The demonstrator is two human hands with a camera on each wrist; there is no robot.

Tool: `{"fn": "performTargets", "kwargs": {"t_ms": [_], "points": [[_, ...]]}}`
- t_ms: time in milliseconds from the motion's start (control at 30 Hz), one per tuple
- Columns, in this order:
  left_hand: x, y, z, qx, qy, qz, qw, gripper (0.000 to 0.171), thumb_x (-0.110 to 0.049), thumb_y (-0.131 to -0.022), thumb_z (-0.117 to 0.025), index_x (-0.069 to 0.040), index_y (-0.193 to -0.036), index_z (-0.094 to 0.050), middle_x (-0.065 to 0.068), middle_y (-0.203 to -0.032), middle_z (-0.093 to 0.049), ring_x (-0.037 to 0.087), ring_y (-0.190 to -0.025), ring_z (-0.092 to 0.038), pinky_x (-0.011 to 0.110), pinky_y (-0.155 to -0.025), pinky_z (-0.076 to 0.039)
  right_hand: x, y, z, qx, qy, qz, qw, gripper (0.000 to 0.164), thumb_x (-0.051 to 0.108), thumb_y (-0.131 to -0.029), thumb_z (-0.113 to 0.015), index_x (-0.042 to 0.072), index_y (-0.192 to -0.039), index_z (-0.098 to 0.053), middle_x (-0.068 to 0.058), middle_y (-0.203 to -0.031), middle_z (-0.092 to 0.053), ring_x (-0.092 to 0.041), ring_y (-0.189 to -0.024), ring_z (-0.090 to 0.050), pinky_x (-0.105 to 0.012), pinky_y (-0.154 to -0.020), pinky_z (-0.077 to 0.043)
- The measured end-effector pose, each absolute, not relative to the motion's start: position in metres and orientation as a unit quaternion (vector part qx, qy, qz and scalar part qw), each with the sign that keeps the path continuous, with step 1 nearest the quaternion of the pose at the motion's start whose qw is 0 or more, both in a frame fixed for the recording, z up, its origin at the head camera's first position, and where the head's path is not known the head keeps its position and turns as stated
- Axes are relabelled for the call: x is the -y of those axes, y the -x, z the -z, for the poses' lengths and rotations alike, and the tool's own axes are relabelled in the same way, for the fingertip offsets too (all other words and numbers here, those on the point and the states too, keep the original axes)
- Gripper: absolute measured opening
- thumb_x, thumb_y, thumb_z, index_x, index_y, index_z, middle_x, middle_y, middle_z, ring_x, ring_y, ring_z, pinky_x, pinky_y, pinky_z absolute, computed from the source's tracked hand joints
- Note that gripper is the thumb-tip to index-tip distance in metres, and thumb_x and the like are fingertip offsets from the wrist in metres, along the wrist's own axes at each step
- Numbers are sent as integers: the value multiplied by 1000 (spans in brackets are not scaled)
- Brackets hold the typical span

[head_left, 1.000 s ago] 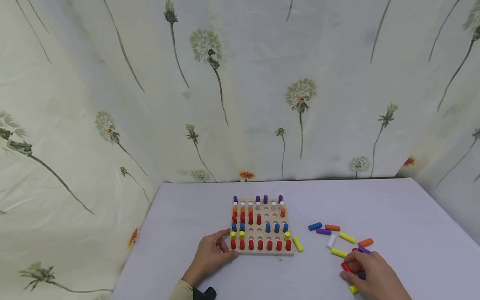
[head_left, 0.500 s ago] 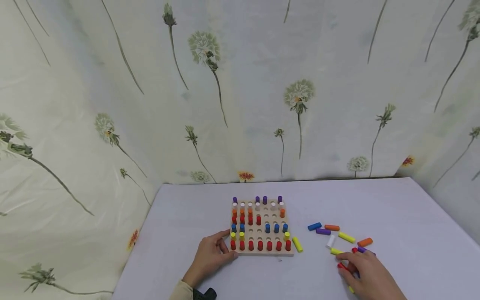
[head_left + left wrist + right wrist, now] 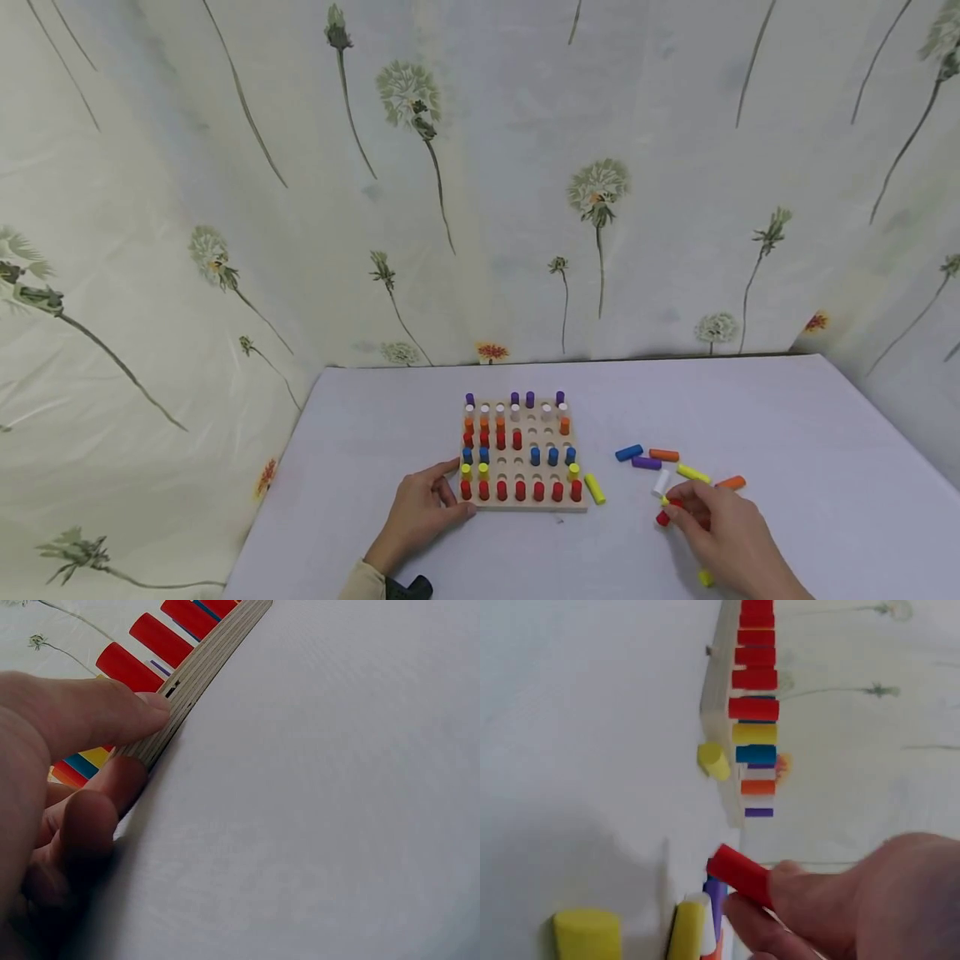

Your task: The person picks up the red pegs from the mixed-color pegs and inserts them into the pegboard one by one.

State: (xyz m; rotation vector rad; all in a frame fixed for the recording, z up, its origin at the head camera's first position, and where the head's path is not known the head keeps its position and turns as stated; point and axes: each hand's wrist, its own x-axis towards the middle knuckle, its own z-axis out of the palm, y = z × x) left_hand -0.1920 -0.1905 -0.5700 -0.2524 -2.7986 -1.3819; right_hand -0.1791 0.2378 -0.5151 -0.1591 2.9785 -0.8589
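A wooden pegboard (image 3: pixel 525 505) stands on the white table with rows of coloured pegs upright in its holes. My left hand (image 3: pixel 420 507) grips its near left corner. In the left wrist view the thumb (image 3: pixel 124 712) presses the layered front edge, and other fingers curl by the side. Between thumb and fingertips my right hand (image 3: pixel 731 529) pinches a red peg (image 3: pixel 739 874), held tilted over the loose pegs to the right. A yellow peg (image 3: pixel 686 930) lies just beneath it in the right wrist view. The right hand hides some pegs from the head view.
A yellow peg (image 3: pixel 595 488) lies close to the board's right side. Loose blue (image 3: pixel 629 452), purple (image 3: pixel 647 462), orange (image 3: pixel 664 455), white (image 3: pixel 661 482) and yellow (image 3: pixel 693 473) pegs lie around the right hand. A flowered curtain (image 3: pixel 495 208) hangs behind the table.
My right hand has lifted the red peg and carried it slightly left and away from me, over the yellow and white pegs. The left hand stays at the board's corner.
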Motion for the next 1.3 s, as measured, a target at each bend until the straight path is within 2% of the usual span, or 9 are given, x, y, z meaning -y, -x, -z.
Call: {"fn": "performTargets", "kwargs": {"t_ms": [67, 233, 367, 467, 567, 667, 767, 1000, 1300], "points": [[191, 192, 570, 893, 81, 442, 4, 71, -35, -83, -90, -2, -141, -66, -11, -70, -65, 3, -57, -50, 20, -52, -36, -235, 180, 512, -957, 53, 283, -13, 20, 23, -94, -81, 12, -110, -77, 8, -92, -75, -12, -80, -59, -23, -66, -48], [191, 192, 570, 898, 84, 432, 6, 71, -37, -83, -89, -3, -141, -66, -12, -69, -64, 2, -57, -49, 20, -54, -35, -227, 184, 504, -943, 59, 307, -113, 17, 30, -92, -84, 20, -105, -82, 8, -91, -79, -6, -81, -60, -25, -65, -44], [191, 192, 570, 899, 85, 430, 7, 71, -37, -84, -89, -4, -142, -66, -13, -70, -63, 2, -58, -49, 20, -55, -35, -218, 192, 498, -928, 49, 338, -147, 20, 24, -89, -87, 19, -108, -83, 5, -92, -80, 1, -77, -60, -24, -61, -43], [190, 192, 570, 897, 85, 433, 6, 71, -37, -84, -89, -4, -141, -67, -13, -70, -64, 2, -58, -49, 20, -55, -35, -213, 199, 498, -918, 61, 352, -170, 20, 17, -85, -89, 17, -104, -84, 2, -87, -80, 1, -70, -59, -25, -58, -42], [190, 192, 570, 897, 85, 434, 5, 71, -38, -84, -89, -4, -141, -67, -13, -70, -63, 2, -58, -49, 20, -55, -35, -209, 206, 499, -915, 65, 362, -166, 20, 14, -85, -89, 15, -104, -85, 0, -86, -81, -5, -72, -62, -26, -57, -41], [190, 191, 570, 897, 84, 433, 5, 71, -39, -84, -89, -4, -141, -67, -13, -70, -63, 2, -58, -49, 20, -54, -34, -203, 214, 498, -920, 53, 364, -137, 20, 15, -89, -86, 13, -109, -84, -3, -92, -82, -15, -83, -67, -26, -66, -44], [190, 191, 569, 897, 84, 433, 5, 71, -39, -84, -88, -4, -142, -66, -13, -70, -63, 2, -58, -49, 20, -54, -34, -195, 223, 497, -922, 43, 366, -116, 19, 16, -93, -82, 11, -111, -84, -6, -95, -82, -22, -89, -66, -29, -71, -43], [190, 192, 569, 899, 80, 431, 4, 70, -38, -84, -89, -4, -141, -67, -12, -70, -63, 2, -58, -49, 20, -55, -34, -177, 247, 506, -913, 56, 382, -131, 17, 15, -93, -82, 9, -109, -85, -8, -92, -80, -22, -84, -60, -30, -68, -42], [190, 192, 569, 896, 75, 438, 0, 71, -36, -83, -90, -3, -142, -66, -10, -70, -64, 3, -59, -50, 21, -54, -35, -150, 268, 508, -911, 92, 389, -99, 15, 12, -95, -79, 10, -108, -85, -5, -93, -78, -22, -87, -57, -31, -66, -43]]}}
